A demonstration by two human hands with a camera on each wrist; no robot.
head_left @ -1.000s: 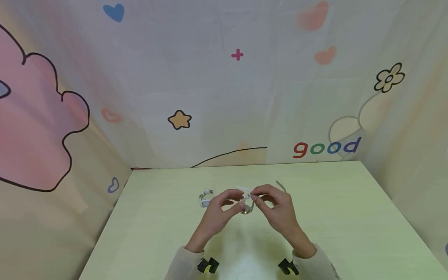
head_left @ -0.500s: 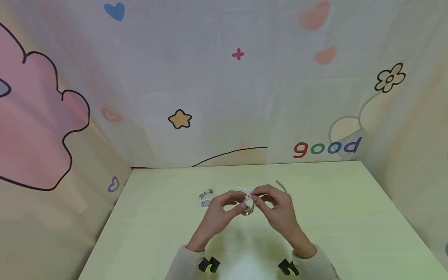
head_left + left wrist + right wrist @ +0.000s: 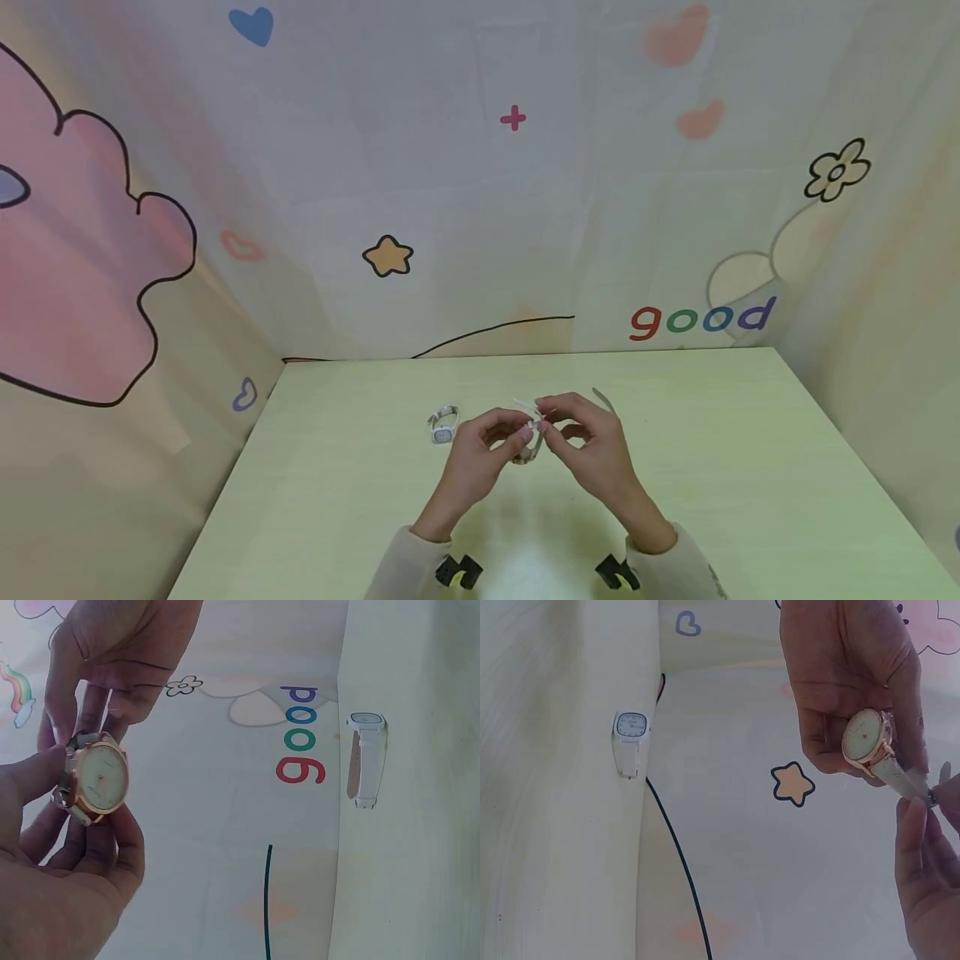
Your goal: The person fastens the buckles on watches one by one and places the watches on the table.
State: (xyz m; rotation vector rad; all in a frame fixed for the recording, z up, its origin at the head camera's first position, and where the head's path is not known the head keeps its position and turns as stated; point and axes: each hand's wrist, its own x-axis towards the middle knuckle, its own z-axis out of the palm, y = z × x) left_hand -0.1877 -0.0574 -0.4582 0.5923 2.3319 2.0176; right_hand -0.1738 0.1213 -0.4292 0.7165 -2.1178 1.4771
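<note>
Between pinching fingertips: left hand (image 3: 477,454) and right hand (image 3: 592,437) hold watch (image 3: 103,778) by strap (image 3: 900,777). Left edged nearer right; strap handling apparently unfinished.

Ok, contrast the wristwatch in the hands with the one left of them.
The held wristwatch has a round dial and rose-gold case; the tabletop wristwatch, a rounded-square dial and white case. The left hand and right hand hold the first; the second rests on the table. Both have pale dials and straps.

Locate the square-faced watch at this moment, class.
In the head view, the square-faced watch sits on the table, just left of the left hand.
</note>
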